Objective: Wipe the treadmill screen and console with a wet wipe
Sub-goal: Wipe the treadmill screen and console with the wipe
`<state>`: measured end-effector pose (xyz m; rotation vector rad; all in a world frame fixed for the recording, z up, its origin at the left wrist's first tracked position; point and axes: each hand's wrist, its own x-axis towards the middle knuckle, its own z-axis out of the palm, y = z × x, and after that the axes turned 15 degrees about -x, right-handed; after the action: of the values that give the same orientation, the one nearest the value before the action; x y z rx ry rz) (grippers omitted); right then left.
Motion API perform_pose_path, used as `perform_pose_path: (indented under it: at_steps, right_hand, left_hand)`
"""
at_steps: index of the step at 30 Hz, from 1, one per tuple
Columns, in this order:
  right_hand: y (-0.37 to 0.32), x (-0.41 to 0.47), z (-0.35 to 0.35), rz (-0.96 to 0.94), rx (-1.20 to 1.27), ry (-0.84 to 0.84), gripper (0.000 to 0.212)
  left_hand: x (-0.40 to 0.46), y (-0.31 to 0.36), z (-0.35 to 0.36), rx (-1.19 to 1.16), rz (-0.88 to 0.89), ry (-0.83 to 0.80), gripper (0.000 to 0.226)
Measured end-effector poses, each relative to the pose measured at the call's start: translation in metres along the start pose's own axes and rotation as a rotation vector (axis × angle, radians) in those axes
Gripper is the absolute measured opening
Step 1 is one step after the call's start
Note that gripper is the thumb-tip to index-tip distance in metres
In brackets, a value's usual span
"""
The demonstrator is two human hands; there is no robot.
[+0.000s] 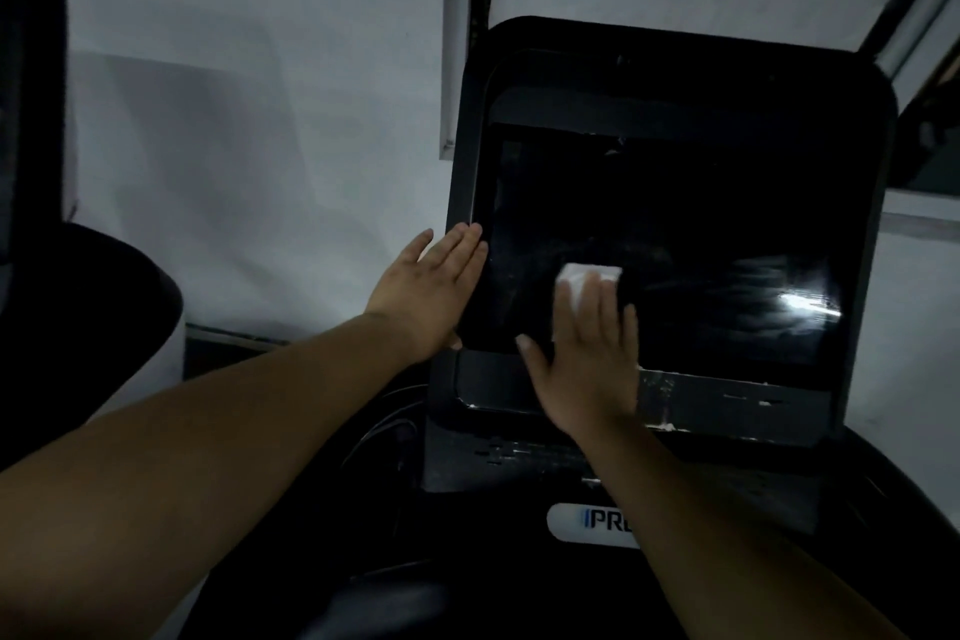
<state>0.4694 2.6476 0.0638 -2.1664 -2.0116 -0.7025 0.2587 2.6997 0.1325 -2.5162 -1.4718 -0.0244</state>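
The dark treadmill screen (pixel 675 244) fills the right centre of the head view, set in a black console housing (pixel 571 47). A folded white wet wipe (pixel 582 278) lies flat on the lower left of the screen, pressed there by the spread fingers of my right hand (pixel 584 353). My left hand (pixel 431 286) rests flat against the left edge of the housing, fingers together, holding nothing. Wet streaks and a bright glare (pixel 800 301) show on the lower right of the screen.
Below the screen runs a worn console strip (pixel 727 398), and under it a white logo plate (pixel 587 525). A white wall (pixel 260 120) stands behind. A dark rounded machine part (pixel 78 327) sits at the left. A cable (pixel 384 426) hangs beside the console.
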Motion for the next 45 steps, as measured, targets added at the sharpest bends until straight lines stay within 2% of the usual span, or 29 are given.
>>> perform_pose_path:
  at_steps: [2, 4, 5, 8, 10, 15, 20, 23, 25, 29, 32, 37, 41, 43, 45]
  right_hand:
    - [-0.007, -0.006, 0.003, -0.178, -0.037, 0.023, 0.083]
    - [0.003, -0.005, 0.003, -0.242, -0.087, 0.033, 0.080]
    - [0.010, 0.000, 0.003, -0.201, -0.093, 0.034, 0.078]
    - [0.026, 0.019, -0.003, 0.080, -0.039, 0.001, 0.076]
    - [0.017, 0.028, -0.009, 0.139, -0.005, -0.020, 0.078]
    - [-0.009, 0.042, -0.025, -0.173, -0.034, 0.019, 0.074]
    - [0.008, 0.058, -0.031, -0.093, -0.058, -0.003, 0.074]
    - [-0.006, 0.065, -0.038, -0.336, -0.111, 0.030, 0.075]
    - [-0.009, 0.084, -0.050, -0.416, -0.129, 0.041, 0.074]
    - [-0.007, 0.143, -0.078, -0.416, -0.154, 0.036, 0.072]
    - [-0.002, 0.154, -0.084, -0.444, -0.156, 0.022, 0.074]
    - [0.005, 0.074, -0.051, -0.547, -0.187, 0.067, 0.088]
    - [0.011, 0.030, -0.025, -0.736, -0.185, 0.087, 0.081]
    - [0.013, 0.052, -0.034, -0.709, -0.226, 0.116, 0.082]
    - [0.010, 0.079, -0.050, -0.583, -0.208, 0.125, 0.081]
  left_hand:
    - [0.000, 0.000, 0.000, -0.004, 0.003, 0.002, 0.121]
    - [0.000, -0.001, 0.002, -0.006, 0.002, 0.008, 0.121]
    - [0.000, -0.001, 0.003, -0.008, 0.000, 0.012, 0.122]
    - [0.002, -0.002, 0.005, -0.019, 0.004, 0.013, 0.123]
    - [0.003, -0.002, 0.006, -0.036, 0.009, 0.025, 0.125]
    - [0.003, -0.005, 0.006, -0.070, 0.002, 0.048, 0.132]
    - [0.002, -0.006, 0.005, -0.092, 0.000, 0.057, 0.131]
    - [0.004, -0.006, 0.007, -0.090, 0.012, 0.067, 0.127]
    - [0.004, -0.006, 0.008, -0.112, 0.012, 0.056, 0.126]
    - [0.003, -0.007, 0.009, -0.114, 0.016, 0.056, 0.129]
    - [0.002, -0.008, 0.010, -0.126, 0.019, 0.059, 0.128]
    - [0.003, -0.007, 0.008, -0.157, 0.027, 0.057, 0.126]
    - [0.004, -0.006, 0.008, -0.165, 0.036, 0.054, 0.128]
    - [0.003, -0.006, 0.008, -0.170, 0.036, 0.061, 0.126]
    - [0.001, -0.007, 0.008, -0.180, 0.034, 0.077, 0.126]
